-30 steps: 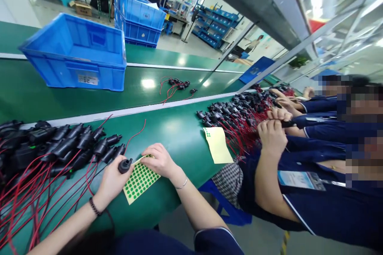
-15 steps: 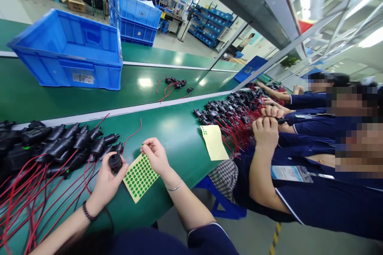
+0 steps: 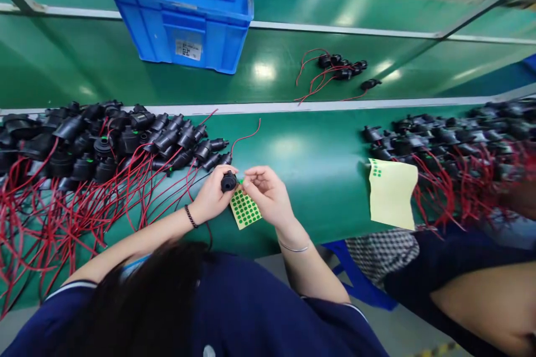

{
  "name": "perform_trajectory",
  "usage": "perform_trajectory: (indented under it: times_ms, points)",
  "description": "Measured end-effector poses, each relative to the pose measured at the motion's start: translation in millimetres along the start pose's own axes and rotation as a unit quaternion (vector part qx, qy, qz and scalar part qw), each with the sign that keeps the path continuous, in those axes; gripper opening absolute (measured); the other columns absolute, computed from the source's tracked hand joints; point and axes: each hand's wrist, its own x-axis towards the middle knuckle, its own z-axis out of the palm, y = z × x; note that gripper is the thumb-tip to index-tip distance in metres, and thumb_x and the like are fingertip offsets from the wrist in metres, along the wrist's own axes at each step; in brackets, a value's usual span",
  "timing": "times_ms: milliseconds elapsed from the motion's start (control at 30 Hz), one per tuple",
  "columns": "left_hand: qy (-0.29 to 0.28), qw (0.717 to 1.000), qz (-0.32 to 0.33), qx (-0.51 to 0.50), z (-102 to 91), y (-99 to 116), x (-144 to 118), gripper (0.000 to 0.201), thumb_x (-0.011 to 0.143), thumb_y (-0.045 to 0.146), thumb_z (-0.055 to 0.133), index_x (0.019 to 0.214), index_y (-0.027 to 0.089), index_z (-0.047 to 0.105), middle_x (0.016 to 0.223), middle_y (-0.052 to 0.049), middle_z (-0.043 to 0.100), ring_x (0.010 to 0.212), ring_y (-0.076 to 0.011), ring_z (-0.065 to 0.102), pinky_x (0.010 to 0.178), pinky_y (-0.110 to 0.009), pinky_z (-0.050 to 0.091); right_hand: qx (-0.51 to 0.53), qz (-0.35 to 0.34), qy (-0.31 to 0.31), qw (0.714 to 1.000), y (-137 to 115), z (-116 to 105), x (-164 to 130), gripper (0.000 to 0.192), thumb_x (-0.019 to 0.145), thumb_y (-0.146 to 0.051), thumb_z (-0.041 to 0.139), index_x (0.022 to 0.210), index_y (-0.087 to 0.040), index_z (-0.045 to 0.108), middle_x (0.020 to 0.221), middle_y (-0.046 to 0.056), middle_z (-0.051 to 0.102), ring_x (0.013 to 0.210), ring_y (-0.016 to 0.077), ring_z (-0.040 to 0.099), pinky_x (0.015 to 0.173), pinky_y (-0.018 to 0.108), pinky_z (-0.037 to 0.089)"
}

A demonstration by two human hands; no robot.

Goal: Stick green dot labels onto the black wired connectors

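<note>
My left hand (image 3: 211, 198) grips a small round black part (image 3: 228, 181) with its open end turned up, just above the green table. My right hand (image 3: 268, 194) is right beside it, fingertips pinched close to the part; whether a green dot sticker sits between them is too small to tell. Under both hands lies a yellow sheet of green dot stickers (image 3: 245, 209). A heap of black parts with red wires (image 3: 104, 145) spreads to the left of my left hand.
A blue crate (image 3: 188, 5) stands on the conveyor belt behind, with a small bunch of wired parts (image 3: 335, 70) to its right. Another sticker sheet (image 3: 391, 192) and a second heap of parts (image 3: 456, 148) lie at the right, by a co-worker's arm (image 3: 486, 290).
The view has tilted down and swung left. My right hand has left the sticker sheet and come up to the black part; my left hand has brought the part closer in.
</note>
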Motion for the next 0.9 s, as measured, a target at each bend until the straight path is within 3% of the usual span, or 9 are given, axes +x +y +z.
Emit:
perform_trajectory:
  times_ms: [133,467,900]
  points:
    - [-0.014,1.000,0.008,0.022,-0.1,-1.1,-1.3,0.027,0.088,0.015,0.057,0.113,0.021,0.048,0.112,-0.009,0.060,0.105,-0.0214,0.063,0.092,-0.039,0.054,-0.007,0.007,0.001,1.000,1.8,1.9,0.0,0.029,0.084,-0.038,0.074,0.097,-0.024,0.053,0.081,-0.002,0.062,0.076,0.0124,0.066,0.073,0.029,0.056]
    - [-0.065,0.995,-0.049,0.060,-3.1,0.2,-1.0,0.029,0.079,0.011,0.055,0.105,0.021,0.048,0.101,-0.006,0.059,0.094,-0.0210,0.061,0.085,-0.036,0.052,-0.075,0.013,-0.014,0.997,-1.5,-1.4,1.7,0.024,0.083,-0.032,0.071,0.091,-0.024,0.051,0.081,-0.001,0.061,0.074,0.0127,0.061,0.072,0.030,0.053]
    - [-0.062,0.995,-0.051,0.067,-1.9,-0.3,-1.9,0.026,0.082,0.013,0.055,0.106,0.019,0.048,0.103,-0.008,0.058,0.097,-0.0224,0.060,0.086,-0.038,0.051,-0.121,0.011,-0.013,0.993,3.7,-1.9,4.3,0.016,0.082,-0.025,0.066,0.089,-0.023,0.052,0.080,-0.001,0.061,0.072,0.0122,0.061,0.070,0.031,0.052]
